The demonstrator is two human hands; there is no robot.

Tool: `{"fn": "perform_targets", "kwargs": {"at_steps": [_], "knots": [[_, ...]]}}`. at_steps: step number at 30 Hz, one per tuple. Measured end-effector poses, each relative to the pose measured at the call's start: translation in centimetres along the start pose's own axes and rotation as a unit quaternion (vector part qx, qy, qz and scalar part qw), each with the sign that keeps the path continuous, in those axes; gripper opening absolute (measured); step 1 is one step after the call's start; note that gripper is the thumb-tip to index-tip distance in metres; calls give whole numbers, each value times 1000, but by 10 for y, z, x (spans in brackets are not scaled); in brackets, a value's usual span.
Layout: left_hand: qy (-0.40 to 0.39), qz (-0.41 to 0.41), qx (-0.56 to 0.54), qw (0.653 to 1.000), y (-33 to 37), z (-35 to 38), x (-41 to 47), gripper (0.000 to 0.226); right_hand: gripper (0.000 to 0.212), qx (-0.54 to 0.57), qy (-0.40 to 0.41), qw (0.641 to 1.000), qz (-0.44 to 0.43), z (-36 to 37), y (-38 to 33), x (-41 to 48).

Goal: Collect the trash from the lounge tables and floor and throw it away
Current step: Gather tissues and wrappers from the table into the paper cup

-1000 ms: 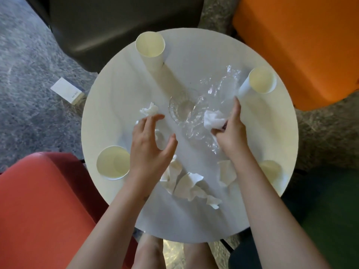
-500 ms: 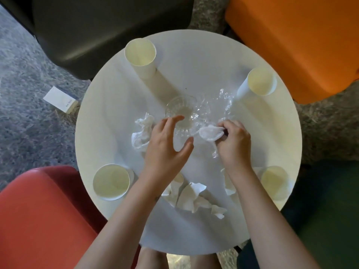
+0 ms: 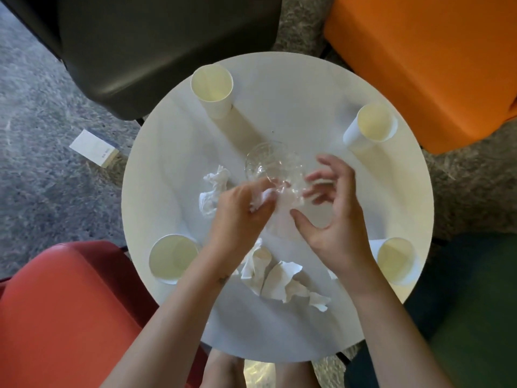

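**Hands meet over trash at mid-bench**

On the round white bench (image 3: 279, 331), the left hand (image 3: 240, 211) curls its fingers round a small white paper wad (image 3: 261, 198), just near of the clear plastic cup (image 3: 265, 161). The right hand (image 3: 338, 219) is wide, fingers spread to the right of the cup; blur hides any contact. A crumpled napkin (image 3: 214, 189) lies left of the left hand, with more crumpled paper (image 3: 279, 278) between the wrists. Four paper cups (image 3: 211, 82) stand round the rim. A small white box (image 3: 93, 148) lies on the carpet (image 3: 42, 177), left.
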State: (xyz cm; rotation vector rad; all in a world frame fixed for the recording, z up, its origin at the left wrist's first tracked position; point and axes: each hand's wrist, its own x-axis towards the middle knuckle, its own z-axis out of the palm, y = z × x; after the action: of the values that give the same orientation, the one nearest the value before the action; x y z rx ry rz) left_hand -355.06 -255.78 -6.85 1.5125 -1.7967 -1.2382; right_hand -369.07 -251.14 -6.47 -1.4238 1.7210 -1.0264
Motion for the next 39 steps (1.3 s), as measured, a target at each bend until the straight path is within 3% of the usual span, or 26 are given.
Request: {"fn": "perform_targets", "kwargs": {"at_steps": [2, 6, 9, 12, 14, 17, 20, 23, 26, 31, 36, 39], "knots": [[1, 15, 11, 1000, 1, -15, -3, 22, 82, -7, -26, 1000, -16, -4, -9, 2], [-2, 93, 26, 995, 0, -38, -15, 20, 46, 144, -120, 979, 78, 7, -32, 11], [62, 122, -11, 990, 0, -50, -25, 14, 40, 180, -166, 957, 155, 28, -42, 10], [115, 105, -42, 987, -2, -55, -36, 28, 51, 344, -190, 886, 246, 49, -48, 2], [103, 71, -67, 990, -6, -55, -46, 38, 49, 452, -190, 831, 262, 60, -53, -1], [52, 36, -33, 997, -15, -59, -63, 52, 54, 511, -142, 801, 277, 72, -57, -1], [24, 7, -62, 998, -23, -71, -79, 69, 31, 438, -84, 852, 274, 82, -57, 0], [95, -36, -82, 992, -36, -86, -91, 75, 27, 265, -51, 944, 188, 94, -57, -3], [167, -86, -59, 980, -53, -98, -101, 71, 29, 86, -53, 993, 69, 110, -55, -13], [159, -116, -34, 980, -77, -96, -118, 65, 25, -107, -117, 980, -122, 136, -46, -36], [155, -102, 18, 982, -96, -79, -127, 53, 21, -250, -129, 938, -203, 151, -35, -42], [175, -103, 41, 978, -103, -68, -127, 39, 17, -301, -128, 925, -193, 154, -33, -40]]}}
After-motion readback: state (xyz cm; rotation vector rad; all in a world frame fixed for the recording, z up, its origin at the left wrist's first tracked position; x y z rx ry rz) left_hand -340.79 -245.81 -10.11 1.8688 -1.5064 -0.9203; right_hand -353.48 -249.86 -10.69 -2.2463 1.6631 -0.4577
